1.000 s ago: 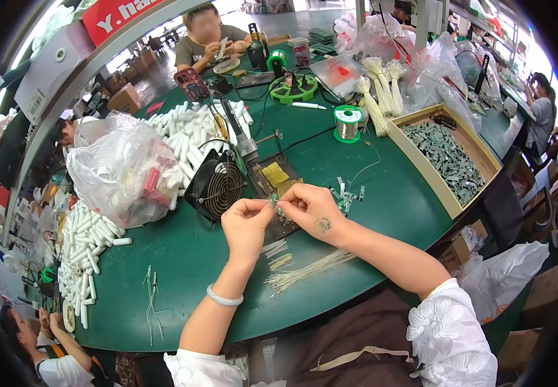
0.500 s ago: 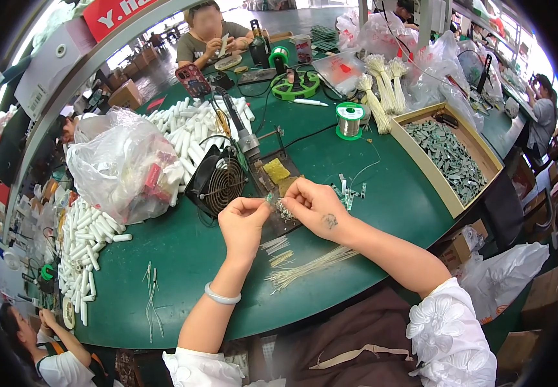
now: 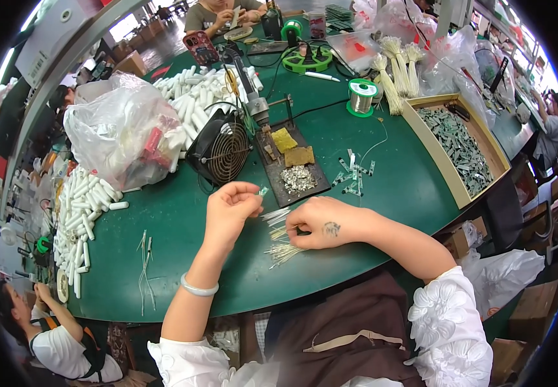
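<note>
Between the thumb and forefinger of my left hand (image 3: 229, 211) is a small green circuit board (image 3: 263, 191), held above the table. My right hand (image 3: 325, 222) is lowered onto the bundle of thin pale wires (image 3: 284, 251), its fingers curled downward and closed. The hand covers much of the bundle, and whatever its fingertips pinch is hidden. Just beyond my hands lies a dark soldering tray (image 3: 314, 184), bearing a heap of silvery solder scraps (image 3: 298, 179), a yellow sponge (image 3: 284, 140) and a brown pad (image 3: 299, 156). Several small circuit boards (image 3: 354, 174) lie loose to its right.
A black fan (image 3: 219, 151) stands left of the tray, near a clear plastic bag (image 3: 121, 138) and piled white cylinders (image 3: 89, 222). At right are a solder spool (image 3: 361, 98) and a cardboard tray (image 3: 466, 200) of circuit boards. Two wired pieces (image 3: 145, 271) lie front left. Co-workers sit around.
My right hand has left the spot beside my left hand and come down toward me onto the wires. My left hand has shifted slightly left, still holding the circuit board. The view has tilted downward.
</note>
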{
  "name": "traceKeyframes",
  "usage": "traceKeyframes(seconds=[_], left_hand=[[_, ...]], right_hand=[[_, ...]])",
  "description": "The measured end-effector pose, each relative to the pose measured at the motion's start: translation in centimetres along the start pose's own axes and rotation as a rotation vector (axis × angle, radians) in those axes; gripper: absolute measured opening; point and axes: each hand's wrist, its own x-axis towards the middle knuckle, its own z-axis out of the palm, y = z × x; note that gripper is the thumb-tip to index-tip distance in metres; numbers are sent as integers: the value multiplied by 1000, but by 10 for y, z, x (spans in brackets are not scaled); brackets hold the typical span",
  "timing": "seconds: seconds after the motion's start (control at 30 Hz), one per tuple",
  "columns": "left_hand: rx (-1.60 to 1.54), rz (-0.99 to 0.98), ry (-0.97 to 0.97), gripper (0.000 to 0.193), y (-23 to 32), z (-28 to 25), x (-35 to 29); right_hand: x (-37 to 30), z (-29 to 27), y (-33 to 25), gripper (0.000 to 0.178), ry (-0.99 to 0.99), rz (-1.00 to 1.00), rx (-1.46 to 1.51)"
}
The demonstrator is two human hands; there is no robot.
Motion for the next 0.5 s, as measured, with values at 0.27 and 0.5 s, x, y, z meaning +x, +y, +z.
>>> traceKeyframes(seconds=[0.27,0.5], left_hand=[[108,-125,-176,6,-1,-14,-7],[191,-137,-302,5,11,-20,-16]], right_hand=[[4,14,-3,13,28,21,-95],[2,19,1,12,-10,19,-122]])
